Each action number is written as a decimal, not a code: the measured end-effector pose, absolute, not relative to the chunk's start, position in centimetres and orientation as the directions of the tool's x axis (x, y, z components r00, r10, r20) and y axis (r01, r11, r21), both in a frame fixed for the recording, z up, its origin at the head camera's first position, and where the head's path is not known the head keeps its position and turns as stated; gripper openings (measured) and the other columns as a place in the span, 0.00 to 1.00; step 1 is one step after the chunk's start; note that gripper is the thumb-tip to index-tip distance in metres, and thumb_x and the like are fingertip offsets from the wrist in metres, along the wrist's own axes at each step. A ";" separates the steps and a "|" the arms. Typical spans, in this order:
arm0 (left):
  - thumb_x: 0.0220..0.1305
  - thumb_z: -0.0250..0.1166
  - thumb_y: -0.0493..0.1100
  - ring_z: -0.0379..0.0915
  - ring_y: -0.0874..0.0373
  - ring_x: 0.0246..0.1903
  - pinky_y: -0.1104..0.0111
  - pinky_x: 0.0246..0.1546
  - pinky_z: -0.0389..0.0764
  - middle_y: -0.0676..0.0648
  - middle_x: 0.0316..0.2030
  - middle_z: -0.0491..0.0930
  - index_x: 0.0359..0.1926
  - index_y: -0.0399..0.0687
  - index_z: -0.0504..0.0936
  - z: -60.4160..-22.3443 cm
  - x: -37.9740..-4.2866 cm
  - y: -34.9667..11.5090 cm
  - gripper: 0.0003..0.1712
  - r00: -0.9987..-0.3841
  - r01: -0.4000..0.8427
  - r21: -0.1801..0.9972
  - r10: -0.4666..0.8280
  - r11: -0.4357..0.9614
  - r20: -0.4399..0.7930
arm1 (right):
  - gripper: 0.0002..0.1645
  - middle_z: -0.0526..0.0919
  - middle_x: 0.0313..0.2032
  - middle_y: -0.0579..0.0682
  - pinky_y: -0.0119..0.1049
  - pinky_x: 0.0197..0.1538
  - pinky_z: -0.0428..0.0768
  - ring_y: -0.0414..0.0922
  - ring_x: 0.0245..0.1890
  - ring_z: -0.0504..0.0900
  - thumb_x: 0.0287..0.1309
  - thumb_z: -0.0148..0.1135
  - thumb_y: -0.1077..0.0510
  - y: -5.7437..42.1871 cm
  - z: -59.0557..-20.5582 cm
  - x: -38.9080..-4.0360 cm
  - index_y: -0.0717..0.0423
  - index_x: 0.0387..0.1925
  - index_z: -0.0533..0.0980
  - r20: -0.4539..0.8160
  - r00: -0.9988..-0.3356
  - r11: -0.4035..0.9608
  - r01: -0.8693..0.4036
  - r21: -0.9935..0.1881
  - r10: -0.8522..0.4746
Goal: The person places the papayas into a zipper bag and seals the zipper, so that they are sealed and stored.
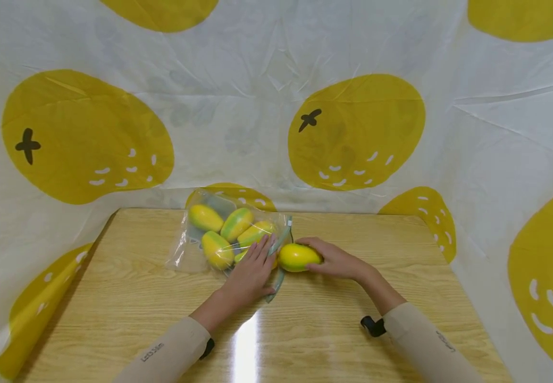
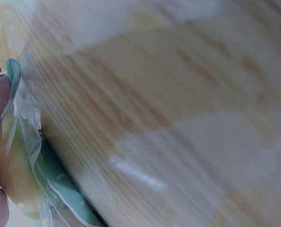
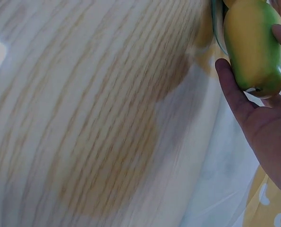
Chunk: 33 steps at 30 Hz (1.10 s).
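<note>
A clear zip bag (image 1: 181, 260) with a teal zip strip lies on the table, holding several yellow-green mangoes (image 1: 215, 250). My left hand (image 1: 250, 271) rests over the bag near its mouth, fingers extended across the plastic and thumb against the strip. Part of a mango in the bag is hidden beneath that hand. With my right hand (image 1: 336, 259) I grip another mango (image 1: 299, 257) at the bag's mouth, thumb on one side and fingers on the other. The right wrist view shows this held mango (image 3: 253, 47) close up, its rounded end towards the palm.
The wooden table (image 1: 353, 330) reflects a bright streak of light near its front. A white cloth (image 1: 228, 127) printed with big yellow fruits hangs behind the table and along both sides. The bag's far edge lies close to the back cloth.
</note>
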<state>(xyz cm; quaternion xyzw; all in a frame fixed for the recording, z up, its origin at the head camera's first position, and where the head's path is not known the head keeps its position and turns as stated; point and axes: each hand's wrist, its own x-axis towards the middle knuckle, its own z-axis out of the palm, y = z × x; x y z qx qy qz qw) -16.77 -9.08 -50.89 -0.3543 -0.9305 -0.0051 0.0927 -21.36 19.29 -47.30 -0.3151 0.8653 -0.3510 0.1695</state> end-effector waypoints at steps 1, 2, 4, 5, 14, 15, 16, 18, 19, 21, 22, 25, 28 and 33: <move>0.51 0.76 0.71 0.40 0.40 0.82 0.51 0.80 0.53 0.33 0.82 0.41 0.77 0.36 0.61 -50.9 -16.8 -9.1 0.65 -0.732 0.659 -0.064 0.659 0.749 0.175 | 0.40 0.72 0.71 0.56 0.58 0.71 0.70 0.54 0.69 0.73 0.69 0.66 0.49 19.2 -47.3 -21.4 0.55 0.76 0.63 -0.076 -0.741 0.557 -0.428 -0.712 -0.667; 0.51 0.75 0.71 0.40 0.40 0.82 0.51 0.80 0.53 0.33 0.82 0.42 0.77 0.36 0.60 -50.8 -16.8 -9.1 0.66 -0.731 0.659 -0.072 0.659 0.749 0.176 | 0.41 0.71 0.71 0.56 0.58 0.71 0.70 0.54 0.69 0.72 0.70 0.66 0.48 19.1 -47.4 -21.5 0.55 0.77 0.61 -0.082 -0.741 0.560 -0.426 -0.711 -0.667; 0.51 0.75 0.72 0.41 0.39 0.82 0.51 0.80 0.53 0.33 0.82 0.42 0.78 0.34 0.57 -50.8 -16.8 -9.1 0.68 -0.730 0.657 -0.083 0.660 0.749 0.178 | 0.42 0.70 0.72 0.58 0.58 0.71 0.71 0.56 0.70 0.72 0.70 0.66 0.47 18.9 -47.4 -21.6 0.56 0.77 0.59 -0.089 -0.742 0.559 -0.415 -0.718 -0.664; 0.51 0.75 0.72 0.41 0.39 0.81 0.51 0.80 0.52 0.33 0.82 0.42 0.79 0.34 0.55 -50.7 -16.8 -9.0 0.69 -0.731 0.656 -0.083 0.659 0.750 0.178 | 0.42 0.71 0.71 0.58 0.57 0.70 0.72 0.55 0.69 0.73 0.69 0.66 0.47 18.8 -47.5 -21.7 0.56 0.76 0.59 -0.089 -0.743 0.555 -0.410 -0.723 -0.664; 0.53 0.75 0.69 0.36 0.40 0.82 0.51 0.81 0.50 0.34 0.82 0.40 0.80 0.33 0.52 -50.7 -16.8 -9.1 0.69 -0.739 0.659 -0.037 0.655 0.752 0.155 | 0.32 0.76 0.63 0.54 0.46 0.60 0.78 0.47 0.56 0.78 0.68 0.68 0.51 17.7 -47.9 -21.9 0.53 0.67 0.64 -0.068 -0.733 0.508 -0.399 -0.764 -0.677; 0.53 0.75 0.68 0.36 0.40 0.82 0.51 0.81 0.50 0.34 0.82 0.40 0.80 0.33 0.52 -50.7 -16.8 -9.1 0.69 -0.739 0.660 -0.034 0.656 0.751 0.157 | 0.33 0.76 0.63 0.54 0.45 0.59 0.78 0.47 0.56 0.78 0.68 0.68 0.51 17.5 -48.0 -21.8 0.53 0.67 0.65 -0.065 -0.733 0.506 -0.400 -0.764 -0.677; 0.54 0.76 0.68 0.36 0.40 0.82 0.51 0.81 0.50 0.34 0.82 0.40 0.80 0.33 0.52 -50.6 -16.8 -9.1 0.68 -0.737 0.661 -0.033 0.657 0.750 0.159 | 0.33 0.76 0.63 0.54 0.43 0.59 0.79 0.47 0.56 0.78 0.68 0.68 0.51 17.4 -48.1 -21.8 0.54 0.67 0.65 -0.061 -0.732 0.503 -0.402 -0.765 -0.678; 0.54 0.76 0.67 0.37 0.40 0.82 0.51 0.80 0.51 0.33 0.82 0.41 0.80 0.34 0.53 -50.5 -16.8 -9.0 0.68 -0.732 0.665 -0.035 0.661 0.746 0.168 | 0.33 0.76 0.63 0.54 0.42 0.58 0.79 0.46 0.55 0.78 0.68 0.68 0.51 17.1 -48.4 -21.8 0.55 0.68 0.66 -0.060 -0.735 0.508 -0.404 -0.761 -0.675; 0.54 0.76 0.67 0.37 0.40 0.82 0.51 0.80 0.51 0.33 0.82 0.41 0.80 0.34 0.53 -50.5 -16.8 -9.1 0.68 -0.731 0.666 -0.034 0.661 0.745 0.171 | 0.34 0.76 0.63 0.54 0.42 0.58 0.79 0.46 0.55 0.78 0.68 0.68 0.51 17.0 -48.5 -21.8 0.56 0.68 0.66 -0.062 -0.737 0.510 -0.403 -0.760 -0.674; 0.54 0.76 0.67 0.37 0.40 0.82 0.51 0.81 0.51 0.33 0.82 0.40 0.80 0.34 0.52 -50.5 -16.8 -9.1 0.68 -0.730 0.666 -0.041 0.662 0.745 0.170 | 0.36 0.76 0.63 0.55 0.42 0.58 0.79 0.47 0.55 0.77 0.68 0.68 0.50 16.9 -48.7 -21.7 0.59 0.70 0.66 -0.060 -0.740 0.518 -0.407 -0.752 -0.670; 0.54 0.76 0.67 0.37 0.40 0.82 0.51 0.81 0.50 0.34 0.82 0.40 0.80 0.34 0.51 -50.5 -16.8 -9.1 0.68 -0.729 0.667 -0.043 0.663 0.744 0.169 | 0.37 0.76 0.63 0.56 0.42 0.58 0.79 0.47 0.55 0.77 0.69 0.67 0.50 16.9 -48.7 -21.7 0.59 0.71 0.65 -0.065 -0.744 0.524 -0.402 -0.751 -0.664; 0.54 0.76 0.68 0.37 0.40 0.82 0.51 0.81 0.50 0.34 0.82 0.39 0.80 0.34 0.50 -50.6 -16.9 -9.1 0.69 -0.731 0.665 -0.043 0.662 0.745 0.166 | 0.39 0.76 0.64 0.56 0.43 0.57 0.80 0.47 0.54 0.78 0.70 0.65 0.48 16.9 -48.9 -21.6 0.59 0.74 0.63 -0.086 -0.765 0.545 -0.371 -0.752 -0.639; 0.54 0.76 0.67 0.38 0.40 0.82 0.51 0.81 0.50 0.34 0.82 0.40 0.80 0.33 0.50 -50.6 -16.9 -9.1 0.69 -0.730 0.665 -0.040 0.661 0.745 0.172 | 0.38 0.78 0.62 0.55 0.43 0.55 0.81 0.46 0.52 0.80 0.70 0.65 0.46 17.1 -48.9 -21.6 0.55 0.73 0.63 -0.114 -0.787 0.565 -0.324 -0.759 -0.606; 0.55 0.75 0.67 0.38 0.40 0.82 0.51 0.81 0.50 0.33 0.82 0.39 0.79 0.34 0.53 -50.6 -16.8 -9.0 0.67 -0.732 0.661 -0.048 0.658 0.749 0.174 | 0.32 0.78 0.63 0.55 0.46 0.59 0.82 0.50 0.57 0.80 0.71 0.65 0.49 17.4 -48.8 -21.5 0.55 0.69 0.66 -0.126 -0.779 0.534 -0.293 -0.793 -0.614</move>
